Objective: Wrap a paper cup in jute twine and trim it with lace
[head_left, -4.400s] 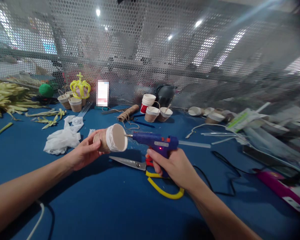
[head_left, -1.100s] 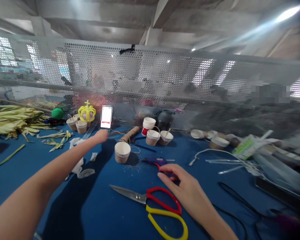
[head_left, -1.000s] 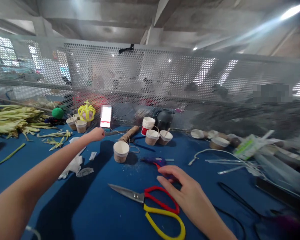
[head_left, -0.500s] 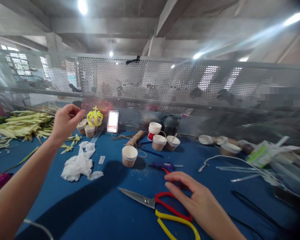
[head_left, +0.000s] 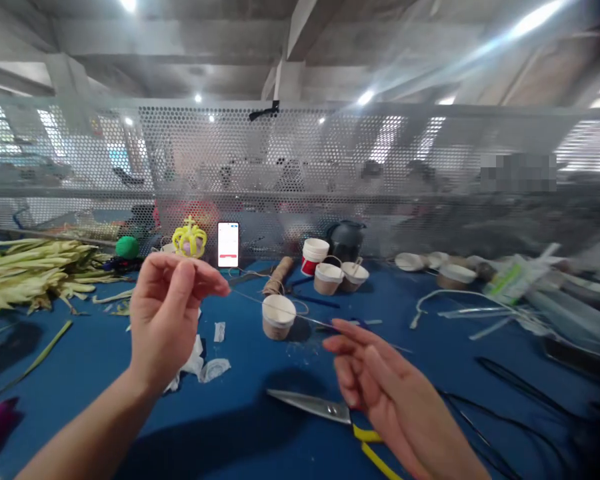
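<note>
A thin, shiny strand (head_left: 260, 301) stretches across the view above the table, between my two hands. My left hand (head_left: 165, 320) is raised on the left, thumb and fingertips pinched together at one end of the strand. Lower on the right, my right hand (head_left: 385, 380) has its fingers bent, with the strand running in at the fingertips and a bit showing beyond them. Below lie scissors (head_left: 313, 405) with yellow and red handles, the handles partly covered by my right hand. A paper cup (head_left: 279, 319) stands just behind the strand.
Behind stand a lit phone (head_left: 229, 245), a yellow crown-shaped piece (head_left: 190, 239), a twine roll (head_left: 279, 275) and more cups (head_left: 329, 279). Pale husks (head_left: 35, 273) are heaped at left. Crumpled tissue (head_left: 195, 360) lies by my left wrist. Cables (head_left: 515, 373) and plastic bags (head_left: 575, 300) lie at right.
My left hand has come down and nearer from the back left, now pinching the strand. My right hand has lifted from beside the scissors and turned, fingers at the strand. The view has shifted.
</note>
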Available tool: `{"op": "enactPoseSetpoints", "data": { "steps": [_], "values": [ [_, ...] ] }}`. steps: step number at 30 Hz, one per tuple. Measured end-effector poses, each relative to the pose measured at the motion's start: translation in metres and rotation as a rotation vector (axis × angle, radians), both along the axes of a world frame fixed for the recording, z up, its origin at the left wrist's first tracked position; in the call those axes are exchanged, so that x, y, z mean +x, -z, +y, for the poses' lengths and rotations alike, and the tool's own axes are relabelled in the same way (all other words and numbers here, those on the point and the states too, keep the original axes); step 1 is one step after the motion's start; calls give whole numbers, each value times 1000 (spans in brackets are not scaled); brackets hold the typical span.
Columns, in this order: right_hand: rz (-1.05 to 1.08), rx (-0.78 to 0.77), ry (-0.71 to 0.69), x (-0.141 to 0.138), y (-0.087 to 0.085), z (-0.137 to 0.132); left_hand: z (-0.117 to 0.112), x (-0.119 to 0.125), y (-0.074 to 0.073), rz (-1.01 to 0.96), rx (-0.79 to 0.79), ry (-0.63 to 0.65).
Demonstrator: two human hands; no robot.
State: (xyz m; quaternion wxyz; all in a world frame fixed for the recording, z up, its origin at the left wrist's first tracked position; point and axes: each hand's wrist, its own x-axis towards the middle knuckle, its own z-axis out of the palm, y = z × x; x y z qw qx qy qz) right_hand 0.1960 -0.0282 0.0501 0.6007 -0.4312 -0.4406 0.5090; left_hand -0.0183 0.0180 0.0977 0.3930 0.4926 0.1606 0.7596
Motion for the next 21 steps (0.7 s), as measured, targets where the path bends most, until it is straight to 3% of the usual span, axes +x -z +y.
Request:
{"op": "enactPoseSetpoints", "data": {
  "steps": [5, 9, 14, 21],
  "values": [
    [67, 111, 310, 19, -4, 12, 21, 4, 15, -123, -245, 164],
    [-13, 215, 454, 33, -4, 12, 32, 9, 23, -195, -392, 213],
    [65, 262, 491, 42, -10, 6, 35, 14, 26, -242, -433, 202],
    [93, 331, 402, 43, -23, 7, 24, 24, 30, -258, -524, 173]
  ]
}}
